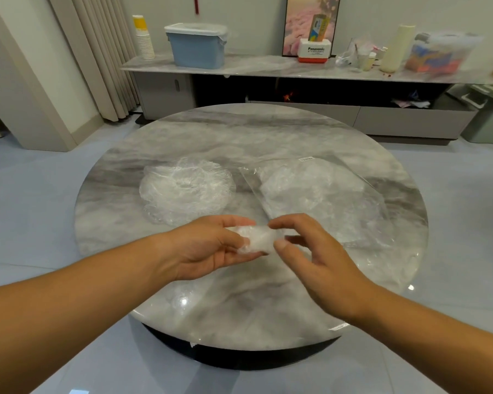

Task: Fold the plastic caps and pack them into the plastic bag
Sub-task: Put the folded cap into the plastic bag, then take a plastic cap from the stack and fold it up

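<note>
Step in hand (judged): finishing the fold before packing.

- The left hand (pixel 208 245) grips the small folded clear plastic cap (pixel 255 241), fingers curled round it, above the near part of the round grey marble table (pixel 239 314).
- The right hand (pixel 308 248) is at the cap's R end w/ fingers bent. Pinching or only touching: cannot tell.
- Procedure: hold L grip firm so the film can't spring open, and press air out w/ R thumb.
- The part-filled clear flat plastic bag (pixel 319 194) lies just beyond the hands; find its mouth first.
- The loose pile of clear crinkled plastic caps (pixel 185 189) lies left of the bag, apart from it.
</note>
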A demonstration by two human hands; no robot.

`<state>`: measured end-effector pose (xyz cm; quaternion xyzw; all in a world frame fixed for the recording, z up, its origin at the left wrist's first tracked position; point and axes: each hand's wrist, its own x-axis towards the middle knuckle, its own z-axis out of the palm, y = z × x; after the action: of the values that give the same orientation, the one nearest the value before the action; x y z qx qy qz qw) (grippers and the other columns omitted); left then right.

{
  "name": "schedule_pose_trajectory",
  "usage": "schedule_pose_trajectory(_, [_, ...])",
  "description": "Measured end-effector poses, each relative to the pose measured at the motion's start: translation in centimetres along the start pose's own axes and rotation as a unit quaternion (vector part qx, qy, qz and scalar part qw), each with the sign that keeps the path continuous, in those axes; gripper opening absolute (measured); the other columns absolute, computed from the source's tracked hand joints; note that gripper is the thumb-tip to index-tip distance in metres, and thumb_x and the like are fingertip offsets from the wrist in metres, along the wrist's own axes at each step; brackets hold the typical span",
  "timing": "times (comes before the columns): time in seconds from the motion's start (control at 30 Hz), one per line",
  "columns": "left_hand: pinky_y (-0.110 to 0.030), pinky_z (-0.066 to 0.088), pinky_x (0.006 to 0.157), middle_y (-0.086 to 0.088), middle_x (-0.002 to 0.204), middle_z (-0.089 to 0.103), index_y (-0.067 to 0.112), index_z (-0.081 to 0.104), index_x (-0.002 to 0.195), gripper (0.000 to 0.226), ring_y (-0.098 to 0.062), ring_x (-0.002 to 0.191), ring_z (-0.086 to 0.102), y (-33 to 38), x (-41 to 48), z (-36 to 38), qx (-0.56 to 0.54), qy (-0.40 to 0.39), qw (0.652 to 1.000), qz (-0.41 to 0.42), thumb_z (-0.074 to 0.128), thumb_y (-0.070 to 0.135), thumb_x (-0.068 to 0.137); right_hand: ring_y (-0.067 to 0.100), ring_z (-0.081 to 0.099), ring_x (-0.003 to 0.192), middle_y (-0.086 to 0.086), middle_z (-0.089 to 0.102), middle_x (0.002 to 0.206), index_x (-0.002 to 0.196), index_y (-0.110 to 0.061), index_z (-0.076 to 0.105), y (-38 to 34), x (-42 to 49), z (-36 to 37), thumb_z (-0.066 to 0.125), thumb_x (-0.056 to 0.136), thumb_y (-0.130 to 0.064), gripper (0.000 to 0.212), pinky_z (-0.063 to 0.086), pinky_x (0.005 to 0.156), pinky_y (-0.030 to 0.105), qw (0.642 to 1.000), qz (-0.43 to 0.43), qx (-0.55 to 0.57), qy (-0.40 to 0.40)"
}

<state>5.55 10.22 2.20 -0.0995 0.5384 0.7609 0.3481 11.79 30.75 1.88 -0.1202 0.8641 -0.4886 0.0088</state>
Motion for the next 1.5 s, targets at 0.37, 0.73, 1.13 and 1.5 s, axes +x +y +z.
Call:
schedule_pose_trajectory(0.37, [-0.046,0.059,0.092,-0.01,0.119,0.068,0.024,0.05,0.122,0.043,-0.03,0.099,0.073,-1.4,-0.1,6.3,0.294,0.014,0.942,0.161,0.07,0.003,0.09,0.02,0.073,0.099,0.007,0.078,0.1,0.095,-0.012,0.08,0.0,-2.7,-5.2,0.046,0.1,-0.043,0.047,0.053,0.099,0.048,0.94,0.158,0.289,0.085])
schedule_pose_trajectory(0.73, [-0.032,0.06,0.084,0.002,0.115,0.056,0.034,0.048,0.118,0.038,-0.01,0.091,0.068,-3.3,0.5,9.7,0.421,0.01,0.884,0.203,0.073,0.031,0.09,0.017,0.074,0.095,0.002,0.079,0.097,0.094,-0.016,0.081,2.8,-5.4,-7.6,0.041,0.099,-0.049,0.052,0.055,0.098,0.042,0.954,0.186,0.21,0.109])
schedule_pose_trajectory(1.13, [-0.037,-0.003,0.126,0.015,0.156,-0.041,0.028,-0.007,0.161,0.078,-0.001,0.142,-0.038,-6.2,0.4,10.5,0.729,-0.003,0.654,0.204,0.027,0.065,0.1,0.008,0.06,0.123,-0.011,0.064,0.133,0.134,-0.025,0.059,5.0,-4.0,-7.6,0.035,0.076,-0.079,0.083,0.046,0.11,0.04,0.924,0.214,0.297,0.11])
schedule_pose_trajectory(1.5, [-0.019,-0.004,0.121,0.03,0.154,-0.038,0.03,-0.021,0.156,0.088,0.012,0.141,-0.03,-6.0,-0.5,8.1,0.672,-0.04,0.703,0.23,0.036,0.064,0.099,0.006,0.056,0.126,-0.023,0.052,0.143,0.134,-0.051,0.055,3.4,0.8,-5.7,0.043,0.057,-0.103,0.093,0.034,0.118,0.048,0.961,0.149,0.229,0.037])
